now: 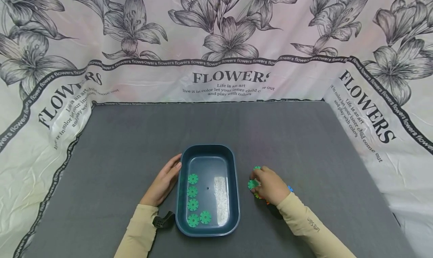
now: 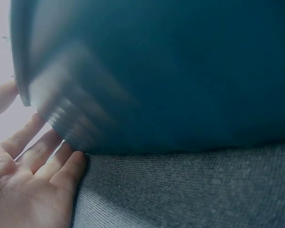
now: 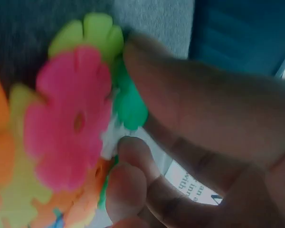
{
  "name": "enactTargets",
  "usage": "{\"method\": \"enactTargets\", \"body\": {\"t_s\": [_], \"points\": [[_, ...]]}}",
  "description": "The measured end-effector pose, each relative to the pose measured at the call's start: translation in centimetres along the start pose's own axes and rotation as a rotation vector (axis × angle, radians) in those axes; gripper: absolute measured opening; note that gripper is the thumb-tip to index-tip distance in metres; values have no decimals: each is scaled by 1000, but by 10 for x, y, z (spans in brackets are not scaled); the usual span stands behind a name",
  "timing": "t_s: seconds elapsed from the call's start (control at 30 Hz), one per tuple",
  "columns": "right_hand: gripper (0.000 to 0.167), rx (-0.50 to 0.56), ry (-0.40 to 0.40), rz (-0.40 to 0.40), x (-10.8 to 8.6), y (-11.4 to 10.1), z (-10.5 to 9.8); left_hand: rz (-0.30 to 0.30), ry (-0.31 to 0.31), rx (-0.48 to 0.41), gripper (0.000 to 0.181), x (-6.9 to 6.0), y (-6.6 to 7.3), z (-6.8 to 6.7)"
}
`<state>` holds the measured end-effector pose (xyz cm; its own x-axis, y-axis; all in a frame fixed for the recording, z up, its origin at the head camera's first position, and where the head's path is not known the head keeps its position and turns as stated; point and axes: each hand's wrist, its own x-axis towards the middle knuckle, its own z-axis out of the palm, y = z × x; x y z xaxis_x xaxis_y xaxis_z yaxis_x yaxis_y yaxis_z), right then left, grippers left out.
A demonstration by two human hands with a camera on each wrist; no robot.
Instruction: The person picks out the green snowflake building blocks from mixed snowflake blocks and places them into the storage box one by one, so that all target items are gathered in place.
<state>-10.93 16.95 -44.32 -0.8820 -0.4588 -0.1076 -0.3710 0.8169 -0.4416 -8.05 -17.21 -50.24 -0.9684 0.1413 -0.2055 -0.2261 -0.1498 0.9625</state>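
A dark blue rectangular tray (image 1: 233,164) stands on the grey cloth. Several green flower-shaped plastic pieces (image 1: 192,192) lie along its left and lower inside. My left hand (image 1: 165,183) rests against the tray's left side; in the left wrist view the fingers (image 2: 61,161) extend along its outer wall (image 2: 180,85). Right of the tray, my right hand (image 1: 270,184) pinches a green flower-shaped piece (image 1: 253,184). Below that hand, in the right wrist view, are a pink piece (image 3: 69,118), yellow-green pieces (image 3: 97,35) and orange ones (image 3: 0,142), partly hidden in the head view.
Another green piece (image 1: 257,168) shows beyond the right fingers, and a blue piece (image 1: 290,189) by the right wrist. A black strap (image 1: 164,220) hangs at the left wrist, close to the tray. White flower-printed fabric (image 1: 230,81) borders the grey surface (image 1: 135,130) at back and sides.
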Motion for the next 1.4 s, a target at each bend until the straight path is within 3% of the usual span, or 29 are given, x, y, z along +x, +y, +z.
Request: {"method": "enactTargets", "body": {"t_s": [0.13, 0.3, 0.43, 0.7, 0.87, 1.07, 1.4], "points": [[24, 10, 46, -22, 1, 1, 2, -2, 11, 3, 60, 0, 1, 0], [17, 107, 19, -15, 5, 3, -5, -8, 20, -6, 62, 0, 2, 1], [11, 201, -17, -9, 7, 1, -18, -4, 17, -12, 61, 0, 1, 1], [8, 329, 16, -46, 19, -21, -46, -1, 14, -24, 62, 1, 0, 2], [16, 432, -106, -112, 31, -41, -51, -6, 15, -26, 61, 1, -1, 1], [18, 473, -301, -214, 48, -64, -44, -7, 5, -32, 60, 1, -1, 0], [19, 354, -522, -266, 64, -93, -10, 2, -9, -28, 60, 1, 1, -1]]}}
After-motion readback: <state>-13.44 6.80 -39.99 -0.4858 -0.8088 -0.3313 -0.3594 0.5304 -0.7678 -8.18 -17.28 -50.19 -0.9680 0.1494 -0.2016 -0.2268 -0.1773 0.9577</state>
